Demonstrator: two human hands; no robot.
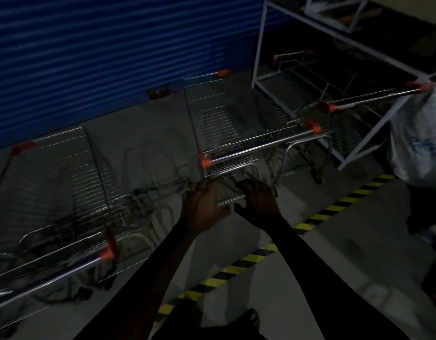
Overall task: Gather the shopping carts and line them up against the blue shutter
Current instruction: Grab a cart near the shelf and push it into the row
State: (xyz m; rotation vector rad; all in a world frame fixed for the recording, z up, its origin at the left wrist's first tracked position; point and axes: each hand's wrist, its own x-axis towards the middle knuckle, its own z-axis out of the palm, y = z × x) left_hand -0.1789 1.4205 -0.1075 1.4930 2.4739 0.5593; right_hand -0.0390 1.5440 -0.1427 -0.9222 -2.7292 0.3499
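Behind everything stands the big ribbed blue shutter [101,57], with two silver wire shopping carts with orange corners [236,123] facing it. My left hand [204,204] and right hand [257,202] reach low with spread fingers, holding nothing I can see. It's dark, so I might bump the white metal rack [334,99].

No legible text, label, brand, number or sign is found in the head view. The scene is dim and blurred. A faint bluish print is noted on the white bag [418,141] at the right edge, but it cannot be read. The cart handles [258,146] carry orange end caps with no readable marking. The shutter [101,57] bears no visible lettering. The yellow and black striped tape [249,258] on the floor is a hazard marking only, without wording.
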